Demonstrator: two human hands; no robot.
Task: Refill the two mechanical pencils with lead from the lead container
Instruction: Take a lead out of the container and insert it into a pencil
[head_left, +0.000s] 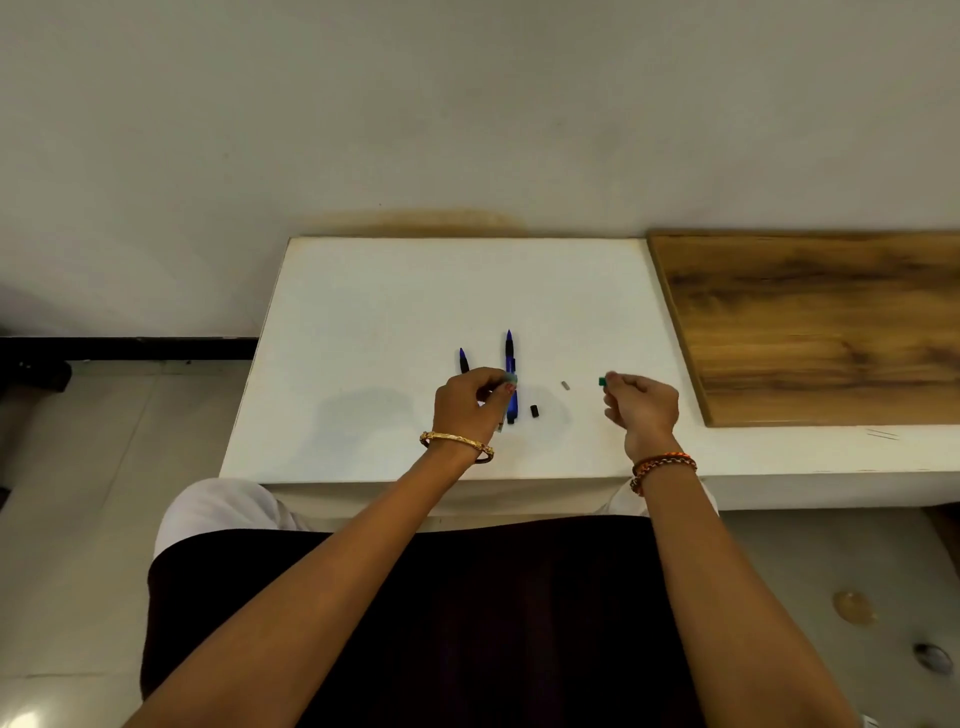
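Two blue mechanical pencils lie on the white table (363, 312), tips pointing away from me. The right pencil (509, 358) shows nearly its full length; the left pencil (463, 361) is mostly hidden behind my left hand (467, 402). That hand pinches a small clear lead container (511, 378), held just over the right pencil. My right hand (641, 408) is further right and holds a small green cap (602, 381) at its fingertips. A black pencil cap (534, 411) and a tiny grey eraser piece (565, 385) lie between my hands.
A wooden board (810, 322) lies on the table's right part, close to my right hand. The wall rises right behind the table. My lap in dark cloth is below the front edge. Tiled floor lies to the left and right.
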